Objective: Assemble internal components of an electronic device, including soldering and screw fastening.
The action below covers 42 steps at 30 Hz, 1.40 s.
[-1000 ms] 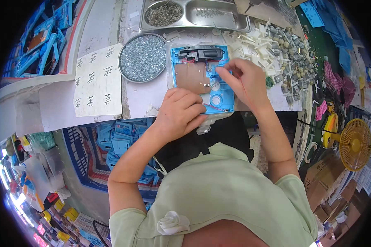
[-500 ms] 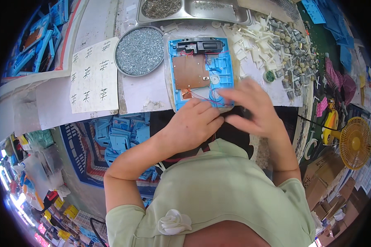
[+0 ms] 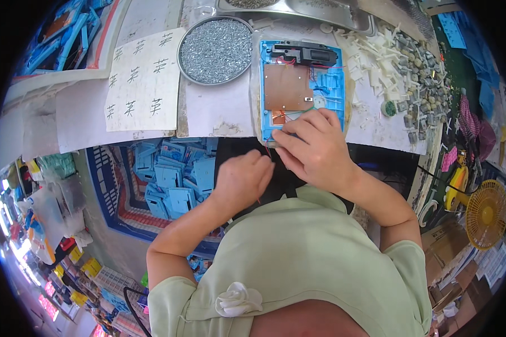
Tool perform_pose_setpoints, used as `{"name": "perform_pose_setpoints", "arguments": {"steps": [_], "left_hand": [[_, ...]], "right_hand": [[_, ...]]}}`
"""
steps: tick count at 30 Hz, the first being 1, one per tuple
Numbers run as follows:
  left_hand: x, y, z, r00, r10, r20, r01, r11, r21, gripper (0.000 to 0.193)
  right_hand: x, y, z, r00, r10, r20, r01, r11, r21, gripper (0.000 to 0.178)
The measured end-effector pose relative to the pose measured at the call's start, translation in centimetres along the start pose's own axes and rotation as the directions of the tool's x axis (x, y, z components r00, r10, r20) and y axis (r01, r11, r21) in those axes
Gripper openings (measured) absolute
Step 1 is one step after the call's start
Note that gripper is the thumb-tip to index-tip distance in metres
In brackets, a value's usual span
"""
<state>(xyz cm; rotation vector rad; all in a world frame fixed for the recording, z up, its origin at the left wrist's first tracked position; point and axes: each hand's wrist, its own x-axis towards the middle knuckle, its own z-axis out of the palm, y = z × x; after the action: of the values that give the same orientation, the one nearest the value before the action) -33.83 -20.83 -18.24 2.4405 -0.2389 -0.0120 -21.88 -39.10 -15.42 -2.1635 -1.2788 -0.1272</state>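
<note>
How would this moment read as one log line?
left hand: apparently pinching red wire; right hand: at blue casing, lower edge; inside: brown board; nearby: round tray, metal parts

The left hand (image 3: 244,177) has come off the blue casing (image 3: 335,90) (the right hand (image 3: 319,149) now covers its corner).

1. Casing (image 3: 335,89): bright blue.
2. Board (image 3: 287,87): plain brown, few pale dots.
3. Long module (image 3: 312,55): black.
4. Sheet (image 3: 144,84): off-white, dark handwritten marks, three by three.
5. Screws (image 3: 216,49): silvery; dish rim (image 3: 180,56) grey.
6. Plastic parts (image 3: 374,64): white.
7. Motor-like pieces (image 3: 419,104): grey, some tan.
8. Crate (image 3: 102,188): dark blue; lining (image 3: 135,212) red-white stripes.
9. Fan (image 3: 487,216): yellow.
10. Shirt (image 3: 303,253): plain pale green; flower (image 3: 239,299) white.
11. Hanging cloth (image 3: 466,119): pinkish check.
</note>
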Motion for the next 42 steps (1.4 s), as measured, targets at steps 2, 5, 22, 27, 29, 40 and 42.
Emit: {"name": "perform_pose_setpoints", "arguments": {"steps": [2, 5, 22, 27, 29, 40, 42], "left_hand": [[-0.6, 0.0, 0.3, 0.998, -0.011, 0.059, 0.012, 1.0, -0.015, 0.015], [-0.4, 0.0, 0.1, 0.996, -0.017, 0.089, 0.016, 1.0, 0.005, 0.01], [5.2, -4.3, -3.3, 0.961, 0.254, -0.109, -0.272, 0.939, -0.213, 0.031], [5.5, -4.7, -3.3, 0.965, 0.253, -0.073, -0.263, 0.932, -0.248, 0.027], [5.9, -4.8, -3.7, 0.957, 0.289, -0.026, -0.287, 0.929, -0.235, 0.021], [7.0, -4.8, -4.9, 0.944, 0.324, 0.062, -0.302, 0.923, -0.239, 0.017], [7.1, -4.9, -4.9, 0.942, 0.331, 0.052, -0.31, 0.919, -0.245, 0.017]], "right_hand": [[0.0, -0.1, 0.3, 1.0, 0.017, -0.004, -0.017, 1.0, 0.001, 0.026], [0.0, -0.3, 0.3, 0.999, 0.05, 0.009, -0.05, 0.999, -0.003, 0.026], [0.0, -1.2, -1.8, 0.995, 0.077, 0.061, -0.076, 0.997, -0.02, 0.033], [-3.7, 5.2, -9.0, 0.976, 0.218, 0.008, -0.218, 0.97, 0.112, 0.028], [-4.8, 8.5, -12.0, 0.871, 0.481, -0.096, -0.466, 0.873, 0.148, 0.013], [14.0, 25.1, -22.1, 0.834, 0.396, -0.384, -0.42, 0.907, 0.025, 0.026], [19.7, 27.4, -22.5, 0.867, 0.207, -0.454, -0.282, 0.954, -0.105, 0.027]]}}
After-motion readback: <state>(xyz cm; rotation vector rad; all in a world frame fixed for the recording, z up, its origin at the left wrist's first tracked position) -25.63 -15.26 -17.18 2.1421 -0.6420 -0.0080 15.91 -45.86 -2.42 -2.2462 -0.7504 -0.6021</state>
